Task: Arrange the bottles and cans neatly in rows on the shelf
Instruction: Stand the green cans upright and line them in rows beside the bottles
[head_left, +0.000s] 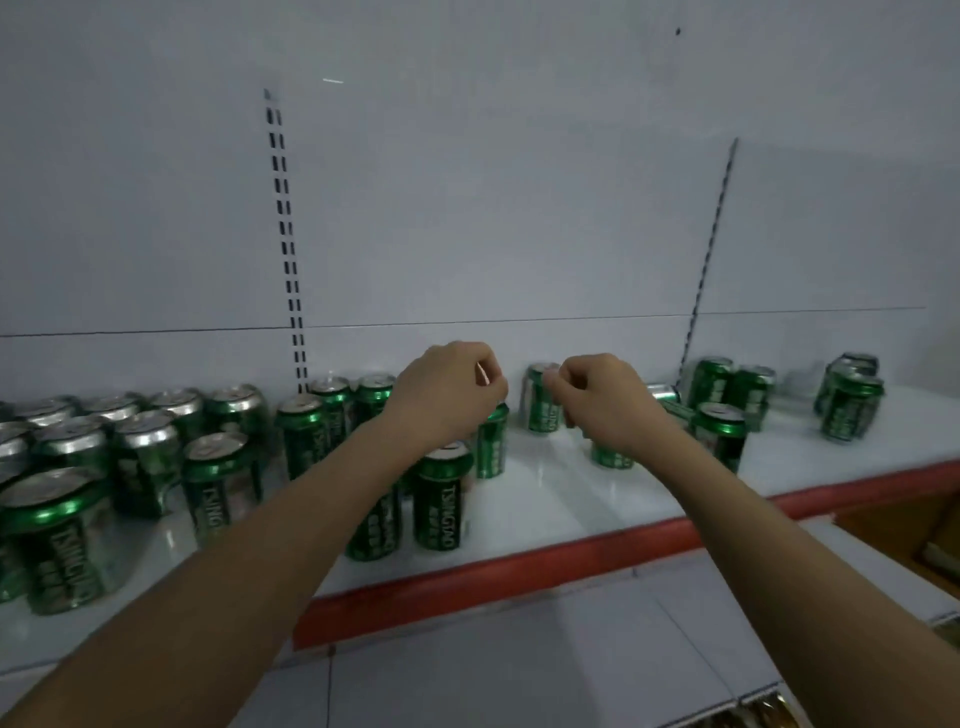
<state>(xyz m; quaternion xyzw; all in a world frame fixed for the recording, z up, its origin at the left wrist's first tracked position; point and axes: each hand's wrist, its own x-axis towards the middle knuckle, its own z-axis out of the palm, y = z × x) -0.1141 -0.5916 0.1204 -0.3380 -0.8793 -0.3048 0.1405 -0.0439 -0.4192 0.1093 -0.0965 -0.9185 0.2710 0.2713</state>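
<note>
roughly centred over the shelf (597, 525), both hands, knuckles up and fingers curled downward. left hand (449, 392) hovering above a can (492, 441) standing just beneath and slightly right of it; fingers bent but no clear contact with the lid, so cannot tell whether holding it or merely poised (most of the can's top hidden behind the hand). right hand (605, 400) likewise curled, fingertips close to the rim of the back can (543, 397) to its left, and covering the top of another can (605, 454) directly below the wrist; again cannot tell which, if either, is pinched.

all cans upright, long axis vertical, so any grasp from above, straight down over the lid. packed block of cans (130, 457) filling the left of the shelf in rough rows; front can (441, 496) and its neighbour (371, 519) at the block's right edge, near the red lip. loose stragglers to the right: a pair (732, 392) near the back, a lone can (722, 434) forward of them, a far cluster (852, 400) well apart.

probably mid-task: left side ordered, right side scattered. next move likely a short slide leftward, toward the block, with the left hand nearer to that block and the right hand nearer to the strays. no bottles visible.
</note>
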